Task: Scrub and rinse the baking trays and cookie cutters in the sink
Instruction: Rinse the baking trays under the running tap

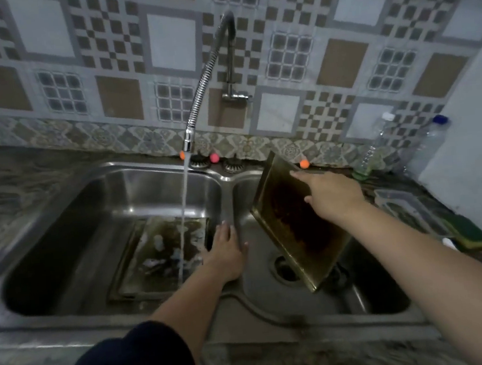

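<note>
Burnt baking tray (291, 224) tilted on edge over right sink basin (261, 286), right hand (331, 195) holding its upper right edge, index finger stretched along it. Second dirty tray (153, 261) flat in left basin (61, 229) under running water (183, 205) from flexible tap (208, 67). Left hand (226, 254) flat on the divider, fingers straight, holding nothing. Green sponge (468, 232) on right counter (430, 208).

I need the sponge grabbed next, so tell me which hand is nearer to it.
Right. The right hand holds the tilted tray over the right basin, closer to the sponge on the right counter. The left hand rests on the divider, farther off.
</note>
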Demonstrator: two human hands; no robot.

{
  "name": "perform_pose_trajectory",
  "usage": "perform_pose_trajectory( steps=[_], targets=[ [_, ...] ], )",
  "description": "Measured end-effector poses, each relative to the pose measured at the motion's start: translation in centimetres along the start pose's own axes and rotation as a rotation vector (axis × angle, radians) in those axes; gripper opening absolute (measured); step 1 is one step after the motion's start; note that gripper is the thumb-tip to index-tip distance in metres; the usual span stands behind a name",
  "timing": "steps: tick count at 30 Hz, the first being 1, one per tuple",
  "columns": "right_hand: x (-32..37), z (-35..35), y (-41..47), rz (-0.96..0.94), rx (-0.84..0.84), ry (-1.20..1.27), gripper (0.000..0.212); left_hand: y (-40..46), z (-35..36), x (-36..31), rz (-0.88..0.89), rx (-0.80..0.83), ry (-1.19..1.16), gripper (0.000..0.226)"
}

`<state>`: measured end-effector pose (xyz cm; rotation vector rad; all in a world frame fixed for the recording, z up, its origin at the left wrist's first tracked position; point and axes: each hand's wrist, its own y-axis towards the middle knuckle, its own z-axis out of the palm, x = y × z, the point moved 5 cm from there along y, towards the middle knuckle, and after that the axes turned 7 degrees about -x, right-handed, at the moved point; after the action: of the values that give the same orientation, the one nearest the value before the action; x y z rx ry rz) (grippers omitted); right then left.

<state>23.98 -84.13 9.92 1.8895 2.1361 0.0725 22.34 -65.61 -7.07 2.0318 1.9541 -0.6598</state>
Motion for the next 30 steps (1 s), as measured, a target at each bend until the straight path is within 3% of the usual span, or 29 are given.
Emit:
perform_pose_trajectory(
  steps=[5,12,16,21,27,30],
  targets=[
    [-2.3,9.2,0.0,0.187,0.174,0.218,0.062,-0.4,0.9,-0.9,-0.025,-0.094,0.271,0.073],
    [-3.7,22.2,-3.2,0.447,0.355,0.712,0.072,-0.4,0.9,-0.9,-0.012,-0.133,0.307,0.072],
    [-2.9,25.7,-4.0,0.486,0.403,0.921,0.079,-0.1,1.0,-0.7,-0.014,-0.155,0.292,0.071],
    [-1.4,27.8,-3.3,0.417,0.530,0.808,0.097,0.4,1.2,-0.4,-0.011,-0.164,0.320,0.070],
    [-0.9,28.8,-2.9,0.416,0.665,0.674,0.089,0.5,1.3,-0.2,0.009,-0.154,0.315,0.068],
    [-0.7,27.6,-2.2,0.412,0.630,0.671,0.081,0.7,1.3,-0.1,0.022,-0.122,0.319,0.069]
  ],
)
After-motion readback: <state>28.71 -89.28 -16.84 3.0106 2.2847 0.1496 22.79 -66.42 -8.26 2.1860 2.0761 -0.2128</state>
